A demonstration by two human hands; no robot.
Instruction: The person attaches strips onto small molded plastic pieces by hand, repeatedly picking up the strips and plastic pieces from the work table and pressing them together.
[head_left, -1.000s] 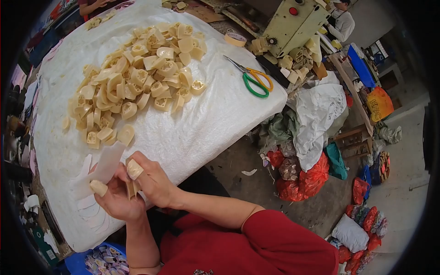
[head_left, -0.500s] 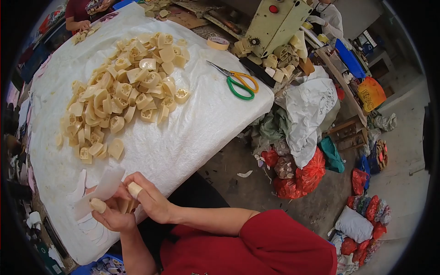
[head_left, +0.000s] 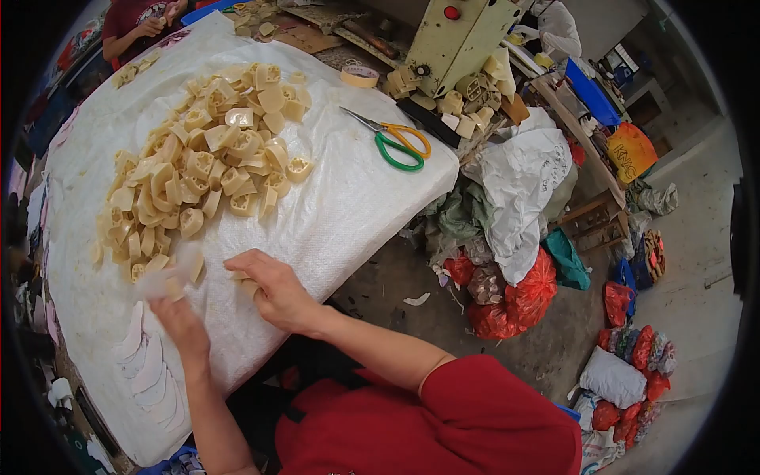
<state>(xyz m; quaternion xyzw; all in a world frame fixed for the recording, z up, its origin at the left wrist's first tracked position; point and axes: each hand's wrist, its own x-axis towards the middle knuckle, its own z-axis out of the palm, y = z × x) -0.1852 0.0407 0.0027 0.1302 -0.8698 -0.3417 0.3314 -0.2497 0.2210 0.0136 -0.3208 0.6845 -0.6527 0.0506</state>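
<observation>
My left hand (head_left: pixel 182 326), blurred by motion, is closed on a thin white piece (head_left: pixel 168 279) at the near edge of the pile. Something beige shows beside that piece, too smeared to tell whether it is a finger cover or a block. My right hand (head_left: pixel 277 293) is just above the sheet, its index finger stretched out and a beige cover on one digit; I see nothing held in it. Beyond both hands lies a heap of beige plastic blocks shaped like shoe heels (head_left: pixel 207 150). Overlapping white curved cut pieces (head_left: pixel 149 372) rest by my left forearm.
Scissors (head_left: pixel 400 144) with green and orange handles and a tape roll (head_left: pixel 359 76) lie on the white-covered table (head_left: pixel 340 198). A pale green machine (head_left: pixel 455 43) stands behind. Red bags (head_left: pixel 526 297) are on the floor at right. Two other people work at the far side.
My hands have moved apart. The left carried the white piece up toward the pile, and the right shifted up and right. The camera view shifted slightly.
</observation>
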